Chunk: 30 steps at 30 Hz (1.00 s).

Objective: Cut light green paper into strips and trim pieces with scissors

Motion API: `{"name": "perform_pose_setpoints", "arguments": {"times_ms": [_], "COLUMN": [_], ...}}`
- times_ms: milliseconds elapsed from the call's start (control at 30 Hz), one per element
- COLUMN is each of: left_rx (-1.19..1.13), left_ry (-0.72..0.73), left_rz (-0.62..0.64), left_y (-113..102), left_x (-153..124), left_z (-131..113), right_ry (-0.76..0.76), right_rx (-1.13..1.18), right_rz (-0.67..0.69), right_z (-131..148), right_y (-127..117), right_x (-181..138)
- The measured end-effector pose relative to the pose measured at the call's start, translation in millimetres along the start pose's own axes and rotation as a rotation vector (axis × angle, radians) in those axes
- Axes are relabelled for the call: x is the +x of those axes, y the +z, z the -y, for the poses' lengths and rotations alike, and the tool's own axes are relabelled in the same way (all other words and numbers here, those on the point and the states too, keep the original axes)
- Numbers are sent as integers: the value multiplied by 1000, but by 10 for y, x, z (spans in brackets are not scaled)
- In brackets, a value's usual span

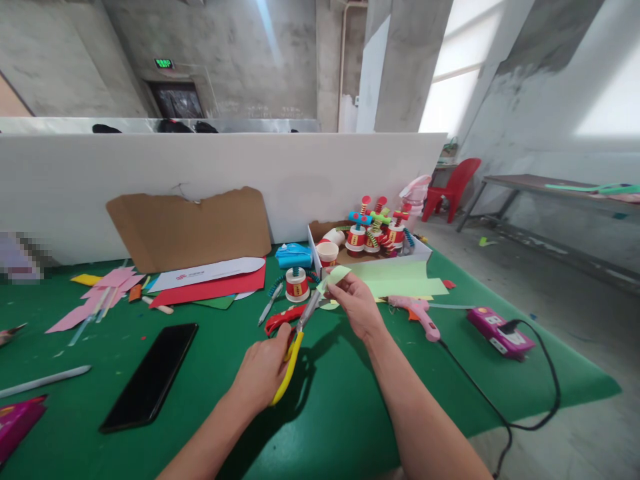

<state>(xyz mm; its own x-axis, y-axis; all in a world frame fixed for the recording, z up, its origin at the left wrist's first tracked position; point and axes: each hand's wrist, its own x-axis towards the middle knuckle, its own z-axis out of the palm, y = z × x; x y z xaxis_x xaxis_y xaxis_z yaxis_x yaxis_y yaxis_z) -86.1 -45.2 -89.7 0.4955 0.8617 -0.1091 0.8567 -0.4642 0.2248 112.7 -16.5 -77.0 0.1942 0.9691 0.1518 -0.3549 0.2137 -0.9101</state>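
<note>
My left hand point(263, 368) is closed on the yellow handles of a pair of scissors point(291, 365), whose metal blades point up and away. A small piece of light green paper point(339, 273) is pinched in my right hand point(357, 303), and the blade tips reach its left edge. Just beyond the scissors stands a small red and white paper cup point(297, 285) with dark coiled strips at its sides. Beside the blades lies a red tool point(284, 320), partly hidden. A pen point(271, 305) rests left of the cup.
A pink glue gun point(417, 313) lies right of my hand, its cord trailing off the front. A purple power strip point(501, 332) is farther right. Behind stands a shallow box point(413, 257) of decorated cups. A phone point(151, 375) and pink paper scraps point(107, 290) lie left.
</note>
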Motion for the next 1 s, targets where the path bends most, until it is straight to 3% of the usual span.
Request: {"name": "perform_pose_setpoints", "arguments": {"times_ms": [1000], "left_rx": [98], "left_ry": [-10], "left_rz": [71], "left_y": [-83], "left_x": [-11], "left_z": [-6], "right_ry": [-59], "right_rx": [-119], "right_rz": [26], "right_z": [34], "right_y": [-86], "right_x": [29]}}
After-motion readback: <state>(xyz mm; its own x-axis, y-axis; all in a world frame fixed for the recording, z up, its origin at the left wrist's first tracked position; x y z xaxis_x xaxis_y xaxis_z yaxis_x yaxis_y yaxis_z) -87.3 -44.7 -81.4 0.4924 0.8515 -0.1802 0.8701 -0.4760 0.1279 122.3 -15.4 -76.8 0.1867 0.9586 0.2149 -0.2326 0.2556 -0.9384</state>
